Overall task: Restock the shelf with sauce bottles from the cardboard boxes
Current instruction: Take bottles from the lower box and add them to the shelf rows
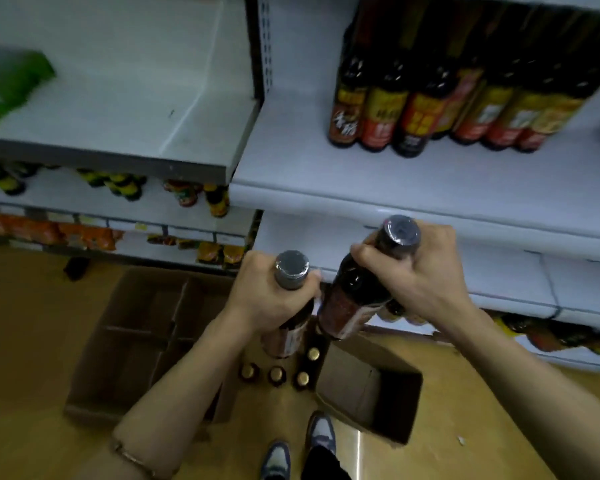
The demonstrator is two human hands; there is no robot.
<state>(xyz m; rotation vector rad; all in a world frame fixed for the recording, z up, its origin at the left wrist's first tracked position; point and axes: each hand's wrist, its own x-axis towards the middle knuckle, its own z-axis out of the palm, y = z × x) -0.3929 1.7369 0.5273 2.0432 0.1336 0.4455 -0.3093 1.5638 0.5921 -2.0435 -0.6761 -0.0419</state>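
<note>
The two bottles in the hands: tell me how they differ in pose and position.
The bottle in the left hand stands nearly upright, while the bottle in the right hand tilts, its base swung toward the left one. The right hand's bottle is held higher, its cap close to the shelf edge; the left hand's bottle sits lower, over the cardboard box. Both are dark bottles with grey sealed caps, each gripped at the neck by the left hand or right hand.
</note>
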